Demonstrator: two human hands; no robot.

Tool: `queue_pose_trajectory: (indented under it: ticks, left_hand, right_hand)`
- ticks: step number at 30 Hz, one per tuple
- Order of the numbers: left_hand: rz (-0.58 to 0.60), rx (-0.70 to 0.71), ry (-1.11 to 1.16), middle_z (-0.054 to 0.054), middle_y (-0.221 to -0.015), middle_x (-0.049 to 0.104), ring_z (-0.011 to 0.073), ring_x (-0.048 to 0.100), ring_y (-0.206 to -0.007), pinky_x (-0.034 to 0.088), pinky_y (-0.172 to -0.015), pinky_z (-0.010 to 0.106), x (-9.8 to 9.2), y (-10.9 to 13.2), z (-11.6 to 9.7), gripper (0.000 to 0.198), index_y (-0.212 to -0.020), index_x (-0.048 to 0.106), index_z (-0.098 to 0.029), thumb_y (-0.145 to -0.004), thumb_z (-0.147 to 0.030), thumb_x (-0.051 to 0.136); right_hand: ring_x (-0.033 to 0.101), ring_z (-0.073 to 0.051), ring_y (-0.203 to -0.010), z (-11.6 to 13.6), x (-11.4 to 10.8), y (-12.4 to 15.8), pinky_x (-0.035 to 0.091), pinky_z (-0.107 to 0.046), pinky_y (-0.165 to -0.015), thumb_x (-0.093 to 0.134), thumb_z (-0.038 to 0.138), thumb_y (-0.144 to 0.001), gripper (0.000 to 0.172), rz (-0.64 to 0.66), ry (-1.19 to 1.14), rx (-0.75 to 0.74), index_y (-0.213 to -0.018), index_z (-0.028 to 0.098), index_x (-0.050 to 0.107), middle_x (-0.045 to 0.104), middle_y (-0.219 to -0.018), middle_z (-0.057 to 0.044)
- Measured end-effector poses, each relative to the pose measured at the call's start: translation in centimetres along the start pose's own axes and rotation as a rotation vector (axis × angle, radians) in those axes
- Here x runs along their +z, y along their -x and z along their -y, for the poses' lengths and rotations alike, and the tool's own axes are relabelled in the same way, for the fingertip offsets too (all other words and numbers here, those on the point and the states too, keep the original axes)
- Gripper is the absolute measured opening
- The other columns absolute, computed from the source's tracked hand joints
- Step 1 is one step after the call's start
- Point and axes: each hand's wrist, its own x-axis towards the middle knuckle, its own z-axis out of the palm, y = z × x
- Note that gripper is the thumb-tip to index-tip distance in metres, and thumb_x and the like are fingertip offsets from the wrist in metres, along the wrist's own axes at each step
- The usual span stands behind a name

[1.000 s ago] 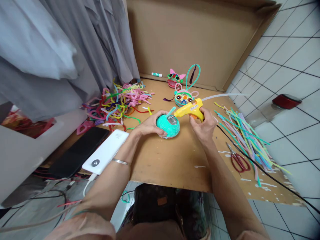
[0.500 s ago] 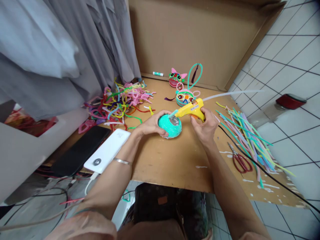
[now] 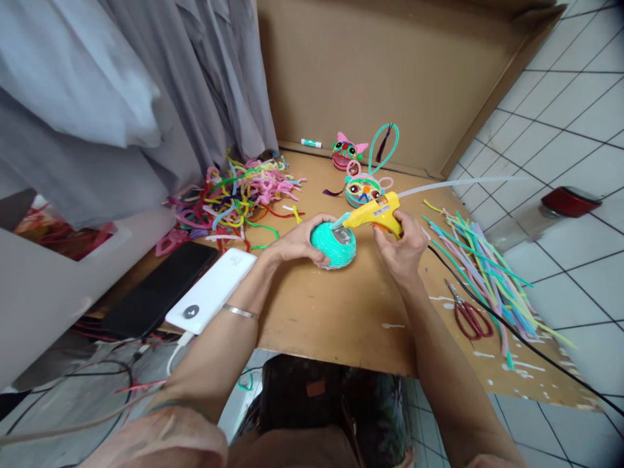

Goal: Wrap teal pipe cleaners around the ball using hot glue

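The teal ball is resting mid-board, and your left hand is cupping it with curled fingers. Your right hand is gripping the yellow glue gun, nozzle touching the ball; scissors are lying further right.

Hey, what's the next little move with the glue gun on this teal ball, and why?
Probably squeeze out a small dab of glue. The right hand holds the yellow glue gun with its nozzle at the top of the teal ball, beside a loose teal pipe cleaner end, while the left hand steadies the ball.
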Motion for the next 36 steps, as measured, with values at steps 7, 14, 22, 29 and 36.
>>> queue_pose_trajectory:
  ticks: [7, 14, 22, 29, 36]
  left_hand:
    - [-0.002, -0.032, 0.043, 0.006, -0.118, 0.059, 0.0253, 0.056, -0.105, 0.048, -0.087, 0.035, 0.04, -0.01, 0.00, 0.085, -0.123, 0.051, -0.020, -0.045, -0.029, 0.083]
    - [0.005, -0.006, 0.051, 0.006, -0.120, 0.059, 0.0254, 0.056, -0.106, 0.048, -0.088, 0.036, 0.03, 0.05, 0.03, 0.083, -0.123, 0.052, -0.021, -0.046, -0.029, 0.083]
    - [0.006, -0.026, 0.048, 0.006, -0.118, 0.059, 0.0248, 0.056, -0.103, 0.048, -0.087, 0.036, -0.05, 0.02, -0.15, 0.085, -0.121, 0.052, -0.020, -0.043, -0.029, 0.084]
    - [0.019, 0.000, 0.035, 0.006, -0.119, 0.059, 0.0250, 0.056, -0.104, 0.047, -0.088, 0.037, -0.05, 0.06, -0.11, 0.082, -0.122, 0.052, -0.021, -0.047, -0.031, 0.082]
    - [0.016, -0.024, 0.031, 0.006, -0.120, 0.058, 0.0257, 0.055, -0.107, 0.048, -0.088, 0.037, 0.00, 0.19, -0.55, 0.084, -0.124, 0.052, -0.021, -0.046, -0.030, 0.082]
  right_hand:
    - [0.066, -0.026, -0.084, -0.08, 0.06, 0.00, 0.050, -0.040, -0.075, 0.063, 0.036, -0.077, 0.028, -0.013, -0.038, -0.023, -0.101, 0.021, 0.062, 0.072, -0.096, -0.008]
    - [0.066, -0.025, -0.084, -0.22, 0.08, -0.13, 0.052, -0.040, -0.077, 0.064, 0.035, -0.076, 0.028, 0.002, -0.064, 0.003, -0.101, 0.022, 0.062, 0.071, -0.095, -0.008]
    - [0.066, -0.024, -0.082, -0.13, -0.14, -0.21, 0.053, -0.039, -0.075, 0.065, 0.037, -0.076, 0.028, 0.018, -0.097, 0.015, -0.099, 0.022, 0.062, 0.070, -0.093, -0.007]
    - [0.066, -0.024, -0.082, -0.20, -0.17, -0.24, 0.054, -0.039, -0.074, 0.065, 0.036, -0.075, 0.027, 0.007, -0.112, -0.005, -0.098, 0.021, 0.062, 0.070, -0.092, -0.007]
    - [0.066, -0.024, -0.080, -0.22, -0.11, -0.15, 0.054, -0.039, -0.075, 0.066, 0.034, -0.075, 0.027, -0.015, -0.106, -0.009, -0.098, 0.021, 0.062, 0.070, -0.092, -0.007]
